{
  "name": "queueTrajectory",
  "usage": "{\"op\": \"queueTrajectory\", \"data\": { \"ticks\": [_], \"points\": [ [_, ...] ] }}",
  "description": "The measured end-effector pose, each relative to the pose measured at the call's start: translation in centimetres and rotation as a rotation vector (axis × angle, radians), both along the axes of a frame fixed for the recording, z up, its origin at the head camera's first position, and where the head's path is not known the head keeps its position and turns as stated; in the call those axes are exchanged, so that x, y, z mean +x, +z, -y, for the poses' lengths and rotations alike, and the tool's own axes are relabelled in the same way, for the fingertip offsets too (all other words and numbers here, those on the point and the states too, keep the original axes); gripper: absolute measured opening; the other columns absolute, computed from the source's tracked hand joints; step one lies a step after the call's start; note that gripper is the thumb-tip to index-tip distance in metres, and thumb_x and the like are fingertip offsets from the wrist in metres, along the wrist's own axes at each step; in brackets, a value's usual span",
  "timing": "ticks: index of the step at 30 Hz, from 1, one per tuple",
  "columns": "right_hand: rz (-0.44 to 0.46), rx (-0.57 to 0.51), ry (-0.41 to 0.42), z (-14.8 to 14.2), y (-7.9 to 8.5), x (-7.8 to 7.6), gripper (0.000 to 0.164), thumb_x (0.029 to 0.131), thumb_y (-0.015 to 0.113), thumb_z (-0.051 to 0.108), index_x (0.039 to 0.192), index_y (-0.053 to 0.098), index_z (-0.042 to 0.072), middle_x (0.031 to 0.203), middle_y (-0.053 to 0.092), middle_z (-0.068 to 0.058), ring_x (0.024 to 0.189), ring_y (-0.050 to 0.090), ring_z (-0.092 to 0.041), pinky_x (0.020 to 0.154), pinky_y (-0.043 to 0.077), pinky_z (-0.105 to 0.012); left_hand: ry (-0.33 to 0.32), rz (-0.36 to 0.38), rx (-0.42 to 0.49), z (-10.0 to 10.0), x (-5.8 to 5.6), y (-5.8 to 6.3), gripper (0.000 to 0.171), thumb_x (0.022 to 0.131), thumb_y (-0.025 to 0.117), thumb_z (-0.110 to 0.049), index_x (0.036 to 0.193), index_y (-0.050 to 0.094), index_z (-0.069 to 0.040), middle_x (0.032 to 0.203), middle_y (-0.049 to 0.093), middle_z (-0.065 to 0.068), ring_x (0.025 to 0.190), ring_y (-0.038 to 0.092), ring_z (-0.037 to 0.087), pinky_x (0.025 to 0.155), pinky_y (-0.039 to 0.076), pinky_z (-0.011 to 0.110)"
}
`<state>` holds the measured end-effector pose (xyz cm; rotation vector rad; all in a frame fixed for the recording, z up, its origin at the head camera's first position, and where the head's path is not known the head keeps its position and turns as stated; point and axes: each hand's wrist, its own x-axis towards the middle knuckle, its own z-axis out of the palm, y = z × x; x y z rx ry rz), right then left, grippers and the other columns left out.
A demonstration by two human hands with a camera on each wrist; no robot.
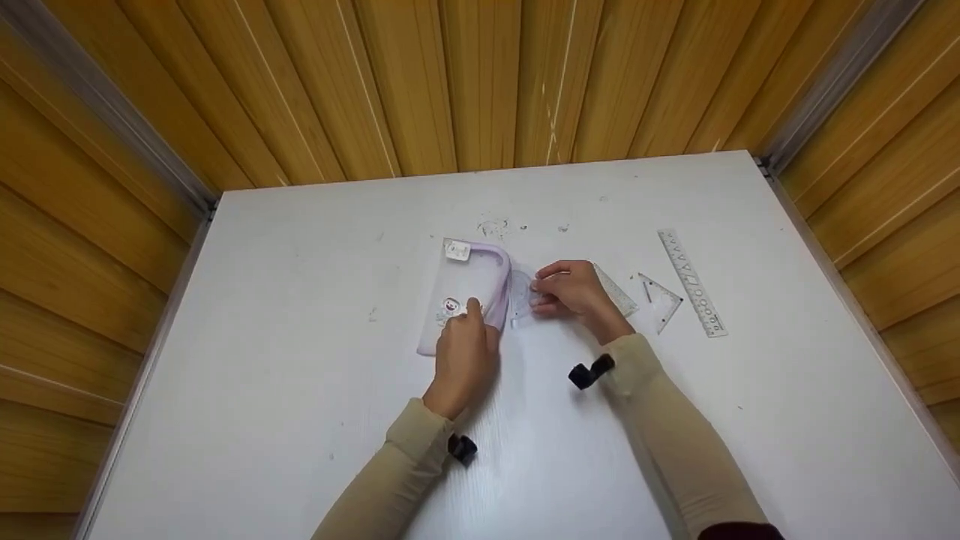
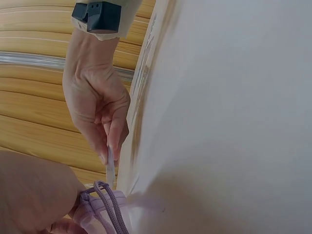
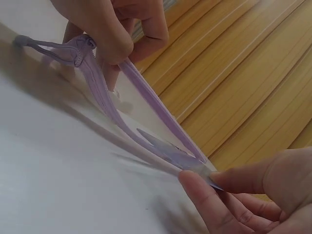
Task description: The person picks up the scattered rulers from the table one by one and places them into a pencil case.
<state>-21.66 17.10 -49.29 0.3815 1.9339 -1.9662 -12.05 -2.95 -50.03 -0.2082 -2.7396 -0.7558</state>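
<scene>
A translucent pencil case with a lilac zipper edge lies on the white table. My left hand grips it by the near end of the unzipped edge, where a lilac pull cord hangs. The zipper band stands parted in the right wrist view. My right hand pinches a clear protractor between thumb and fingers. One end of the protractor reaches between the two zipper edges. Right beside my right wrist lies a clear set square, partly hidden by that hand.
Farther right lie a smaller set square and a clear ruler with cut-out shapes. The table has dark smudges near its back. Wood-patterned walls stand along its back and sides.
</scene>
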Motion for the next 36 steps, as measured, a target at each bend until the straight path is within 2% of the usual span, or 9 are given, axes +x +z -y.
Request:
{"op": "queueTrajectory", "data": {
  "ticks": [6, 17, 27, 31, 36],
  "points": [
    [0.004, 0.006, -0.004, 1.1, -0.1, -0.4, 0.026, 0.087, 0.074, -0.003, 0.112, 0.065, -0.007, 0.09, 0.072, -0.019, 0.062, 0.072, -0.022, 0.066, 0.06, -0.037, 0.007, 0.005, 0.004, 0.1, 0.0, 0.0, 0.013, 0.091, 0.061, -0.007, 0.097, 0.051, -0.001, 0.068, 0.061, 0.015, 0.061, 0.066, 0.036, 0.052, 0.05, 0.05],
    [0.024, -0.033, -0.037, 2.6, -0.4, -0.8, 0.024, 0.086, 0.072, -0.006, 0.109, 0.064, -0.007, 0.079, 0.071, -0.017, 0.059, 0.071, -0.023, 0.064, 0.06, -0.037, -0.012, -0.006, 0.024, 0.1, 0.1, 0.0, 0.013, 0.09, 0.062, -0.006, 0.098, 0.052, -0.001, 0.068, 0.062, 0.015, 0.061, 0.068, 0.035, 0.05, 0.05, 0.049],
    [0.001, -0.033, -0.018, 4.0, -0.6, -0.8, 0.022, 0.085, 0.072, -0.006, 0.105, 0.064, -0.006, 0.082, 0.069, -0.014, 0.062, 0.072, -0.023, 0.066, 0.06, -0.038, -0.024, -0.011, 0.02, 0.1, 0.2, -0.2, 0.011, 0.089, 0.06, -0.005, 0.093, 0.05, -0.002, 0.066, 0.06, 0.014, 0.061, 0.067, 0.033, 0.05, 0.05, 0.046],
    [-0.002, -0.02, -0.011, 4.5, -0.6, -0.9, 0.02, 0.085, 0.073, -0.006, 0.102, 0.064, -0.005, 0.077, 0.071, -0.015, 0.061, 0.072, -0.021, 0.064, 0.06, -0.036, -0.018, -0.004, 0.023, 0.0, 0.3, -0.1, 0.012, 0.09, 0.061, -0.005, 0.095, 0.051, -0.002, 0.068, 0.06, 0.014, 0.062, 0.067, 0.034, 0.051, 0.05, 0.048],
    [0.001, -0.009, 0.014, 5.2, -0.8, -0.9, 0.017, 0.086, 0.068, -0.008, 0.102, 0.065, -0.006, 0.072, 0.07, -0.012, 0.06, 0.07, -0.019, 0.061, 0.059, -0.033, -0.023, 0.005, 0.043, 0.1, 0.3, -0.1, 0.012, 0.09, 0.061, -0.005, 0.097, 0.051, -0.002, 0.069, 0.061, 0.015, 0.063, 0.067, 0.035, 0.053, 0.05, 0.049]
  ]
}}
